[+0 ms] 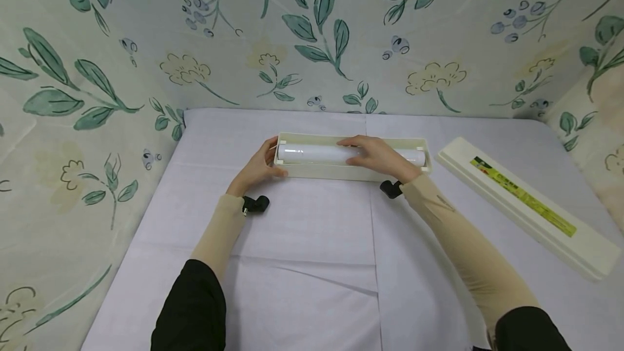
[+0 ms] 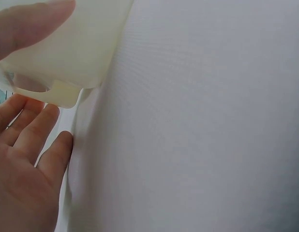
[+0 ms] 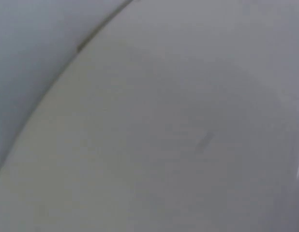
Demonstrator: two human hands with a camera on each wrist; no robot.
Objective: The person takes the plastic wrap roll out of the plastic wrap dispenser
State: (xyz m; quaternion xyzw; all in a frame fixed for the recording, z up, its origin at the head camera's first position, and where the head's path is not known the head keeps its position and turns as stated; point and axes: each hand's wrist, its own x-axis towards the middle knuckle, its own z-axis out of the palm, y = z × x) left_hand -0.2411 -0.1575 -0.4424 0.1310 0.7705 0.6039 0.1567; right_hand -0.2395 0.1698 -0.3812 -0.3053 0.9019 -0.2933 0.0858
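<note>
An oblong cream box (image 1: 322, 171) lies at the middle of the table, its upper side uncovered. Inside it sits a glossy white roll (image 1: 312, 153), which looks like a roll of plastic wrap. My left hand (image 1: 258, 168) grips the box's left end, with the thumb along the front wall and fingers at the end. In the left wrist view, the fingers (image 2: 40, 128) reach the notched edge of the box (image 2: 91, 43). Over the roll's right half is my right hand (image 1: 377, 155), its loosely bent fingers touching the roll. Only a blurred pale surface fills the right wrist view.
A long cream lid (image 1: 512, 221) with a yellow-green label lies slantwise at the right. White cloth (image 1: 302, 297) covers the table, with creases near the front. Leaf-and-flower printed fabric (image 1: 244, 69) hangs behind and at both sides.
</note>
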